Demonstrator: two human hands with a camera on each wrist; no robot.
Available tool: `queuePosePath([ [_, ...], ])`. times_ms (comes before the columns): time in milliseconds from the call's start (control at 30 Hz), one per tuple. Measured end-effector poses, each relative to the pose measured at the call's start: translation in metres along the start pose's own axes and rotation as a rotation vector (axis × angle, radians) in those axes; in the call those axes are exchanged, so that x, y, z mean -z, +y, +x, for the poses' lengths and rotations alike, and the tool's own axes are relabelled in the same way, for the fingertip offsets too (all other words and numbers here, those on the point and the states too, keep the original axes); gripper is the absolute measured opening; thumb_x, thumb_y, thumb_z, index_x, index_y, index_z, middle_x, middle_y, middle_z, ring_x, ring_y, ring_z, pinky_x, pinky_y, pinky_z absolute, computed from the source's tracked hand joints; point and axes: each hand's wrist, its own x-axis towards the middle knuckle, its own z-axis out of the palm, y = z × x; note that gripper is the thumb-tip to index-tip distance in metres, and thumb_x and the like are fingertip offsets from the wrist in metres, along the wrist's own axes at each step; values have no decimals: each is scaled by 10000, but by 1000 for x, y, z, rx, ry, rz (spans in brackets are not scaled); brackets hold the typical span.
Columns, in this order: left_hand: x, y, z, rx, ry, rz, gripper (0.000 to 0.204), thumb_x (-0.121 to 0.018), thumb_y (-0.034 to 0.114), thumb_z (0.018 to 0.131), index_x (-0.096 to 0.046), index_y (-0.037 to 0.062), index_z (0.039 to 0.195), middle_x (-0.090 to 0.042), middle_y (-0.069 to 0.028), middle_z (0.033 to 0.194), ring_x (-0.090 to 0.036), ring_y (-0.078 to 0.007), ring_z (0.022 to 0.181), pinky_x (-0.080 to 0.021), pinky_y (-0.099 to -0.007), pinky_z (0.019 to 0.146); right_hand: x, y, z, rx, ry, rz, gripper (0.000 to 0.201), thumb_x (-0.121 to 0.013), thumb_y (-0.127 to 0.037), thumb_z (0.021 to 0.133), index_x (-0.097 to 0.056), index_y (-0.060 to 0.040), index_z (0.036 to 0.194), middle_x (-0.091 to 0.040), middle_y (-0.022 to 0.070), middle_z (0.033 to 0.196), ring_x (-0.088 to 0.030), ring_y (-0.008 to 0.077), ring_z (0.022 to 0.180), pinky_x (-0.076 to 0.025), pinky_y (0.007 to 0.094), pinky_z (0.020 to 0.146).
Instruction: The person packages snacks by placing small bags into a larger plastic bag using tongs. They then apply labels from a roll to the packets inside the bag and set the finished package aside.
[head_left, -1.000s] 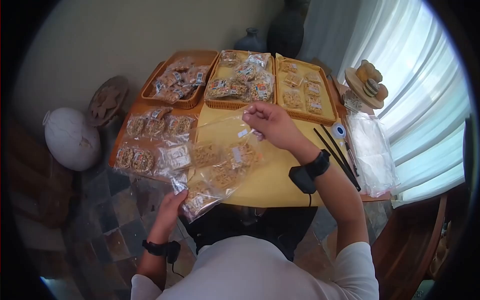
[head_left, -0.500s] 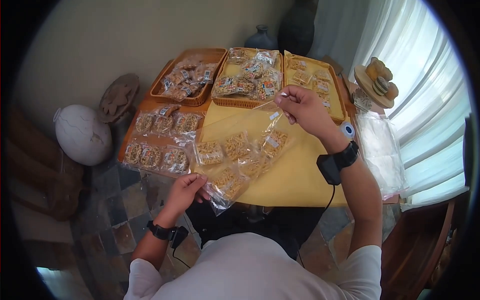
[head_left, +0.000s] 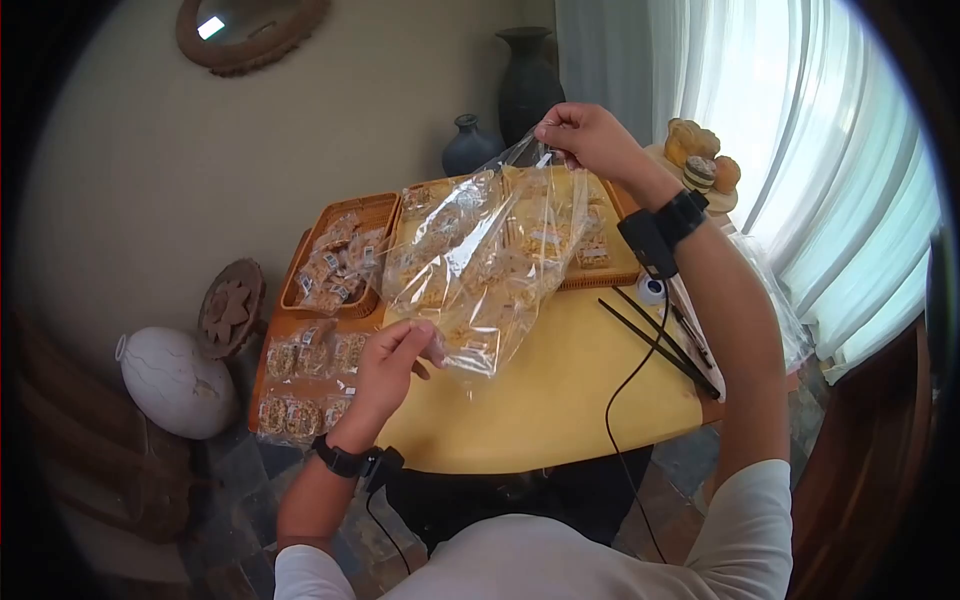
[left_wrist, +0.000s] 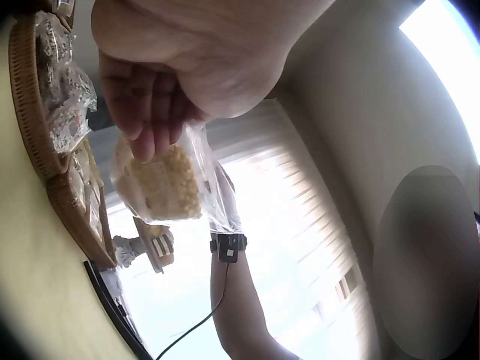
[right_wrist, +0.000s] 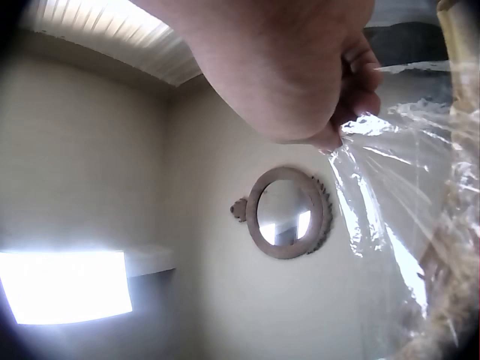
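A large clear bag (head_left: 470,255) with several packets of pale, knobbly snacks in it is stretched between both hands above the yellow cloth. My right hand (head_left: 598,145) pinches its upper corner, high in front of the vases. My left hand (head_left: 390,365) pinches the lower left corner between thumb and fingers. In the left wrist view, a packet (left_wrist: 169,184) shows through the plastic just beyond the left hand (left_wrist: 165,82). Creased plastic (right_wrist: 375,172) runs down from the right hand (right_wrist: 307,82) in the right wrist view.
A wicker basket of packets (head_left: 345,255) stands at the back left, with more baskets behind the bag. Bagged packets (head_left: 300,385) lie at the table's left. Black sticks (head_left: 660,345), a tape roll (head_left: 651,290) and clear bags (head_left: 775,300) lie at the right.
Both hands have raised the bag off the table, the right hand higher, and it hangs in front of the baskets. The head view has tilted up, showing the mirror and more of the vases.
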Motion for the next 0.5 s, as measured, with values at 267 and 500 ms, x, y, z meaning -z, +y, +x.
queuePosePath([
  [267,-30,42,167,-90,22,141,340,-628,315,1110,-697,54,904,-691,-16,744,-662,-106,626,-481,-262,566,45,162,43,-148,268,-34,233,-727,-216,1019,-716,15,990,-669,31,744,-631,136,631,-537,317,642],
  [500,-64,101,213,-263,-10,142,355,-613,297,1103,-628,68,832,-597,-7,659,-588,-110,576,-467,-281,553,18,222,-9,-326,324,136,330,-716,-271,1023,-724,55,975,-728,77,829,-690,149,781,-567,338,723],
])
